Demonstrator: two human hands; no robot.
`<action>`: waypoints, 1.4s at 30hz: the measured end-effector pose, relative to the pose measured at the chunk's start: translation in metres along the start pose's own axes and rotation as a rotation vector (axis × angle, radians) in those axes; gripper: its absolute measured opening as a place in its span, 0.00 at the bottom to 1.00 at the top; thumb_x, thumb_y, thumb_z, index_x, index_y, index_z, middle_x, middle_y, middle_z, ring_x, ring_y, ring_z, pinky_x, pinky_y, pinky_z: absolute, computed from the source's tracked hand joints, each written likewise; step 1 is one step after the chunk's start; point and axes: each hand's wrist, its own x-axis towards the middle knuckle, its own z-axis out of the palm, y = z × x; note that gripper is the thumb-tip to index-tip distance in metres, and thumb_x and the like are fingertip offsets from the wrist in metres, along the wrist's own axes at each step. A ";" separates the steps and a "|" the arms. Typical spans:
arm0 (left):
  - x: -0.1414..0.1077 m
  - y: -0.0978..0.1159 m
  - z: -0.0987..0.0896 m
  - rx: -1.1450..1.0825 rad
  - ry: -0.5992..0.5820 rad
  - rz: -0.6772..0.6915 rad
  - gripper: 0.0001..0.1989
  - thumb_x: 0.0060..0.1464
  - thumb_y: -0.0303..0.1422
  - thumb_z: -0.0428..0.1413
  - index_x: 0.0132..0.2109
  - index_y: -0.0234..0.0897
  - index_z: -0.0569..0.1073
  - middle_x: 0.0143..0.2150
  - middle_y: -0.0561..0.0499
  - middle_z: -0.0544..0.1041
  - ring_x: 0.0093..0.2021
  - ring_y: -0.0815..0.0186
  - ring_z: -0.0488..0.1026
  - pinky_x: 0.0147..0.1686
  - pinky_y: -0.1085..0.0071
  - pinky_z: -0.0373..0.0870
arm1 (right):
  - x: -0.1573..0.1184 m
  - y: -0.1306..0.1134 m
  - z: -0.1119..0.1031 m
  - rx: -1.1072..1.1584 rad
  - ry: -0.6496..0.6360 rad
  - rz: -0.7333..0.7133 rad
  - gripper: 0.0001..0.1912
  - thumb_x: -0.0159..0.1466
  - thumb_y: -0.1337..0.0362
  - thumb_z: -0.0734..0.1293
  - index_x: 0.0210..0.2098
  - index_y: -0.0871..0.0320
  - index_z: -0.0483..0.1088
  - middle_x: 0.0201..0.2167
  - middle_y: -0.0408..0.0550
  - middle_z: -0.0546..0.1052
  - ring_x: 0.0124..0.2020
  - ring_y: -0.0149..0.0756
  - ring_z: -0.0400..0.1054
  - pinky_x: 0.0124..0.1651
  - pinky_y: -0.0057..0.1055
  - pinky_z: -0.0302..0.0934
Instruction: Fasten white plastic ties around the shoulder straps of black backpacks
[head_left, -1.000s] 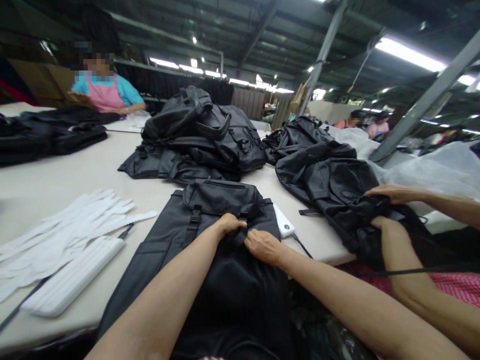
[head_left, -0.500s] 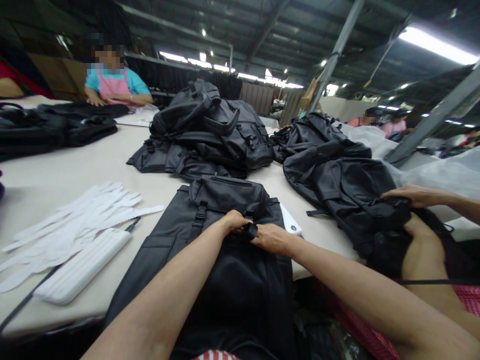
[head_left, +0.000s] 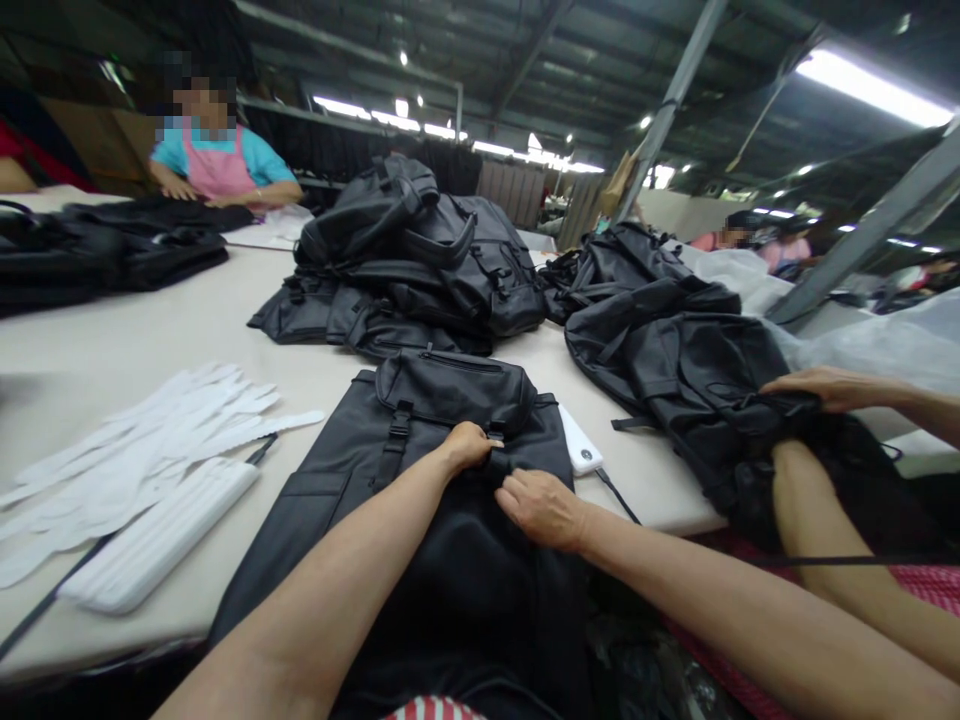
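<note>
A black backpack [head_left: 457,560] lies in front of me, its flap pocket [head_left: 454,385] toward the far end. A fastened side-release buckle [head_left: 400,425] on a strap shows at the flap's left. My left hand [head_left: 466,447] is closed at the second buckle [head_left: 496,437], under the flap's right side, with the thumb against it. Just right of and below it, my right hand [head_left: 541,508] is closed with curled fingers on the black strap running from that buckle. The strap's end is mostly hidden in the fingers and against the black fabric.
White paper-like strips [head_left: 150,450] and a white power bank [head_left: 161,535] with a cable lie left. A white device [head_left: 581,445] with a cable is half under the backpack. Black backpacks [head_left: 420,260] pile up behind. At right, a co-worker's hands [head_left: 817,385] handle another backpack [head_left: 697,380].
My right hand has moved down and slightly right, away from my left hand, with the strap. My left hand stays at the buckle. The co-worker's lower arm has shifted left.
</note>
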 end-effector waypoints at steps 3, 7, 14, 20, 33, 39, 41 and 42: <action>0.005 -0.006 0.001 0.031 0.007 0.026 0.14 0.40 0.39 0.60 0.19 0.34 0.70 0.14 0.54 0.66 0.19 0.70 0.64 0.21 0.74 0.58 | -0.027 -0.035 -0.022 0.096 0.027 -0.075 0.10 0.64 0.70 0.54 0.33 0.60 0.66 0.29 0.49 0.69 0.29 0.34 0.59 0.30 0.32 0.52; 0.010 -0.010 0.004 0.055 0.013 0.047 0.14 0.41 0.40 0.59 0.21 0.34 0.71 0.15 0.54 0.67 0.19 0.70 0.65 0.21 0.74 0.59 | -0.039 -0.047 -0.039 0.290 0.196 0.064 0.10 0.65 0.69 0.54 0.37 0.59 0.66 0.34 0.50 0.71 0.35 0.35 0.62 0.37 0.33 0.54; 0.003 -0.007 0.002 0.122 0.056 0.092 0.13 0.42 0.41 0.58 0.22 0.34 0.73 0.17 0.53 0.69 0.21 0.69 0.66 0.22 0.75 0.59 | 0.025 -0.056 -0.023 1.311 0.639 0.664 0.10 0.65 0.60 0.54 0.33 0.57 0.62 0.25 0.43 0.71 0.30 0.31 0.66 0.39 0.30 0.59; 0.001 -0.006 0.002 0.156 0.081 0.096 0.13 0.41 0.40 0.58 0.21 0.34 0.72 0.16 0.53 0.68 0.21 0.68 0.66 0.23 0.74 0.58 | -0.006 -0.114 -0.032 2.037 0.513 0.791 0.12 0.62 0.55 0.59 0.32 0.58 0.61 0.12 0.35 0.61 0.16 0.27 0.57 0.29 0.27 0.56; -0.081 -0.016 -0.096 0.131 0.408 0.229 0.17 0.51 0.42 0.47 0.35 0.36 0.75 0.33 0.50 0.77 0.37 0.63 0.72 0.37 0.74 0.62 | -0.021 -0.049 -0.048 1.058 0.290 0.622 0.11 0.62 0.62 0.58 0.39 0.55 0.71 0.38 0.45 0.75 0.41 0.34 0.67 0.45 0.30 0.59; -0.125 -0.051 -0.100 0.620 0.457 0.151 0.23 0.45 0.47 0.54 0.43 0.35 0.72 0.44 0.43 0.72 0.45 0.57 0.68 0.44 0.67 0.61 | 0.032 0.022 0.007 0.623 0.375 0.869 0.14 0.61 0.63 0.58 0.43 0.59 0.68 0.40 0.51 0.75 0.41 0.38 0.69 0.46 0.33 0.60; -0.130 -0.056 -0.089 0.719 0.458 0.158 0.26 0.42 0.46 0.57 0.47 0.37 0.70 0.48 0.42 0.69 0.48 0.54 0.65 0.46 0.64 0.60 | 0.060 0.026 0.012 0.576 0.269 0.800 0.14 0.62 0.63 0.57 0.43 0.58 0.69 0.38 0.49 0.76 0.40 0.35 0.69 0.44 0.30 0.60; -0.130 -0.058 -0.086 0.738 0.452 0.169 0.25 0.43 0.45 0.57 0.48 0.38 0.69 0.49 0.43 0.68 0.49 0.54 0.64 0.46 0.64 0.59 | 0.074 0.023 0.012 0.546 0.200 0.760 0.13 0.62 0.64 0.57 0.42 0.57 0.70 0.37 0.48 0.76 0.40 0.35 0.70 0.44 0.29 0.60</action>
